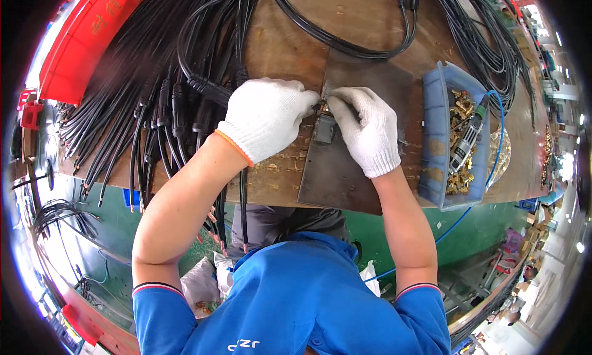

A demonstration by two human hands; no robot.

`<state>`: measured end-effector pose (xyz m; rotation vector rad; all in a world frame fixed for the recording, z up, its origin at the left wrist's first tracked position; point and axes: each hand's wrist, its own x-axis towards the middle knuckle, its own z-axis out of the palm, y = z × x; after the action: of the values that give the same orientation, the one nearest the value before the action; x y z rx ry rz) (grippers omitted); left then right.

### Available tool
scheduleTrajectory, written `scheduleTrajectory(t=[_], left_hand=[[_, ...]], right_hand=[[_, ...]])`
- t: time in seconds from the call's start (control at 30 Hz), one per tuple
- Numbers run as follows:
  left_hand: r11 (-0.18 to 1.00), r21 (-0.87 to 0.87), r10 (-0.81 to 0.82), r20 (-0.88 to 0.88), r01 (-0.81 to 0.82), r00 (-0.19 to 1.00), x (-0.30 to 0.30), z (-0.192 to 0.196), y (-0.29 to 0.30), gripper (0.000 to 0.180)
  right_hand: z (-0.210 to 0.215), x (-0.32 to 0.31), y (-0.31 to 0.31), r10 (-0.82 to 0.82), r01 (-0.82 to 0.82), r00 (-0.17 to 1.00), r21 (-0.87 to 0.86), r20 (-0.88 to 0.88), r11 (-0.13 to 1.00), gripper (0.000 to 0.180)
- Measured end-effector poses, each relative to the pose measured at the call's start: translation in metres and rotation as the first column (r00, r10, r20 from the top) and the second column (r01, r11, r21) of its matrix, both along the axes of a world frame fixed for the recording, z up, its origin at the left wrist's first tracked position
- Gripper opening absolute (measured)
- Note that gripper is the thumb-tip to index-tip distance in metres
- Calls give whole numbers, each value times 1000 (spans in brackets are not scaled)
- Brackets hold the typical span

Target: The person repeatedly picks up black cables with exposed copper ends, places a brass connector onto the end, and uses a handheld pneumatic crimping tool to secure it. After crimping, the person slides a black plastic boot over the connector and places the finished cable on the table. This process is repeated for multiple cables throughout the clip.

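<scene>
My left hand [265, 119], in a white knitted glove, is closed with its fingers curled toward the middle of the bench. A thick black cable [209, 91] runs into that hand from the left. My right hand [370, 130], also gloved, pinches at a small brass-coloured fitting [323, 108] where the fingertips of both hands nearly meet. Fingers partly hide the fitting and the cable's end. Just below them a small grey metal block [325, 130] sits on a dark metal plate [351, 179].
Many black cables [148, 53] with bare copper ends cover the bench's left side, some hanging over its edge. At right stands a blue bin [434, 151] of brass fittings [459, 183], with a hosed air tool [468, 139] on top. A red bin [80, 47] is far left; coiled cables [487, 40] lie far right.
</scene>
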<state>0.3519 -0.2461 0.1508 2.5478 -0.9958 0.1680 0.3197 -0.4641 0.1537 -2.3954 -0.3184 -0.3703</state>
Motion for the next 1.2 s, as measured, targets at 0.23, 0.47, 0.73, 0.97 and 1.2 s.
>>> scheduleTrajectory(t=[0.23, 0.47, 0.73, 0.97, 1.2], left_hand=[[1000, -18, -5, -39, 5, 999, -1, -5, -1, 27], [1000, -21, -15, -32, 15, 999, 1, -7, -3, 29], [1000, 25, -18, -1, 18, 1000, 0, -7, -2, 30], [997, 55, -49, 57, 46, 997, 6, -9, 0, 27], [998, -4, -64, 54, 65, 996, 7, -8, -1, 22]], right_hand=[[0, -1, 1, 12, -12, 1000, 13, -14, 1000, 13], [6, -3, -3, 16, -17, 999, -5, -43, 1000, 14], [77, -40, -146, -503, 557, 830, -373, 241, 742, 52], [56, -38, -213, -715, 605, 699, -512, -25, 610, 79], [22, -31, -265, -638, 634, 768, -75, -65, 770, 73]])
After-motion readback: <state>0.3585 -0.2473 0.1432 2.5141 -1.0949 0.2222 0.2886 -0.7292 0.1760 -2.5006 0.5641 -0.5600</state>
